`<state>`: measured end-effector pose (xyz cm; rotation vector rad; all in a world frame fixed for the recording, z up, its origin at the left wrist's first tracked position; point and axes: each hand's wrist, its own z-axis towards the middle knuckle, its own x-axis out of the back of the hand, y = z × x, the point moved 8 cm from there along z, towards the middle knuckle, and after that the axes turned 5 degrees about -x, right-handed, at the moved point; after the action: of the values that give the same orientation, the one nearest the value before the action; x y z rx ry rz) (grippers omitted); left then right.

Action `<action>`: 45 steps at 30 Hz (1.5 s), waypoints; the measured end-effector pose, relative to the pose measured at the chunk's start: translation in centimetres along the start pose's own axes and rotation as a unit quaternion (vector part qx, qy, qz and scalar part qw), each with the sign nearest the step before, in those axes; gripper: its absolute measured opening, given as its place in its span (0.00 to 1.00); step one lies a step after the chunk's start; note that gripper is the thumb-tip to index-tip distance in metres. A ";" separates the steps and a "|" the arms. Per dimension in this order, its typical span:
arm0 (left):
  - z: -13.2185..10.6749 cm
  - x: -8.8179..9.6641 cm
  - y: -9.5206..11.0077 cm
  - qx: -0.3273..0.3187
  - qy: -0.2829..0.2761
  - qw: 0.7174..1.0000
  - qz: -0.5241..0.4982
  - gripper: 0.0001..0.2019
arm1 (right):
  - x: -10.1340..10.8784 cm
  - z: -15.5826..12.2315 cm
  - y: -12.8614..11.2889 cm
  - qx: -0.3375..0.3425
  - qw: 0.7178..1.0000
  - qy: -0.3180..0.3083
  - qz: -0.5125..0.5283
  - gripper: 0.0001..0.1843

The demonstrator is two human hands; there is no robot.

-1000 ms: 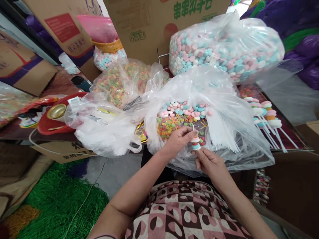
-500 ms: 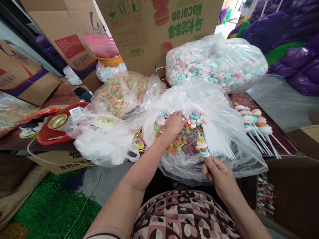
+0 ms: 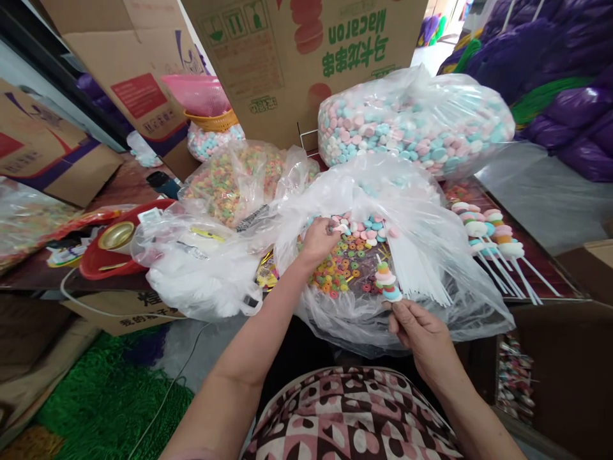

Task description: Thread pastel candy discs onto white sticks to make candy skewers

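Note:
My right hand (image 3: 417,332) is closed on the lower end of a white stick that carries a short stack of pastel candies (image 3: 387,284), held upright over an open clear bag (image 3: 445,281). My left hand (image 3: 318,241) is inside that bag, fingers pinched among pink, blue and white candy discs (image 3: 371,225); whether it holds one I cannot tell. Small coloured candy rings (image 3: 342,265) lie just in front of it. A bundle of white sticks (image 3: 416,268) lies in the bag to the right of the stack.
Finished candy skewers (image 3: 493,233) lie on the table at right. A large sealed bag of pastel discs (image 3: 412,124) and a bag of coloured rings (image 3: 230,179) sit behind. A red tray (image 3: 105,252) is at left, cardboard boxes (image 3: 306,51) behind.
A second ago both hands were together at the stick. My left hand then reached into the disc pile and has now drawn back slightly, pinched. My right hand keeps the stick still.

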<state>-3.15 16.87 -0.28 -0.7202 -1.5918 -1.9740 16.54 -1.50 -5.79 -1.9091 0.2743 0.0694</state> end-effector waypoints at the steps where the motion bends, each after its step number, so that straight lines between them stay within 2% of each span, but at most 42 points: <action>1: -0.9 0.2 -0.1 0.014 0.008 0.997 -0.081 0.04 | 0.0 0.1 -0.2 0.001 1.000 -0.001 0.002 0.25; 3: -3.3 -0.1 0.0 0.040 -0.017 0.967 -0.250 0.08 | -0.1 0.4 -1.0 0.014 1.000 -0.001 -0.005 0.23; 5: -5.9 -0.9 0.6 0.070 -0.058 0.931 -0.354 0.12 | -0.3 0.8 -2.3 0.043 0.998 0.011 -0.032 0.21; 7: -8.3 -1.7 1.6 0.080 -0.101 0.909 -0.397 0.14 | -0.5 1.0 -3.6 0.075 0.994 0.032 -0.073 0.19; 9: -10.2 -2.3 2.6 0.075 -0.135 0.900 -0.407 0.14 | -1.1 1.2 -4.6 0.103 0.987 0.048 -0.112 0.16; 13: -12.0 -3.3 3.4 0.070 -0.151 0.885 -0.434 0.17 | -2.5 1.5 -4.8 0.121 0.982 0.024 -0.145 0.13; 21: -12.9 -4.5 3.1 0.099 -0.108 0.841 -0.520 0.19 | -1.7 2.1 -2.8 0.072 0.994 0.049 -0.059 0.15; 26: -12.8 -4.8 3.2 0.129 -0.074 0.827 -0.542 0.25 | -2.8 1.6 -2.8 0.052 0.999 0.004 0.002 0.19; 31: -12.8 -5.3 3.6 0.120 -0.106 0.819 -0.551 0.22 | -3.6 1.3 -3.1 0.031 0.999 -0.031 0.026 0.19; 36: -13.2 -5.6 3.7 0.124 -0.122 0.799 -0.576 0.21 | -3.3 1.5 -2.9 0.013 0.999 -0.022 0.035 0.19; 40: -13.4 -5.6 3.6 0.131 -0.131 0.807 -0.560 0.20 | -3.3 1.7 -2.8 0.006 0.999 -0.019 0.036 0.17; 45: -12.6 -4.7 2.7 0.161 -0.061 0.798 -0.578 0.19 | -2.3 0.6 -3.3 0.043 0.999 -0.016 0.019 0.15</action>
<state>0.96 4.24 -3.71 0.4494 -2.7445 -2.2371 15.06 0.49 -2.51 -1.8163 0.2881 0.1119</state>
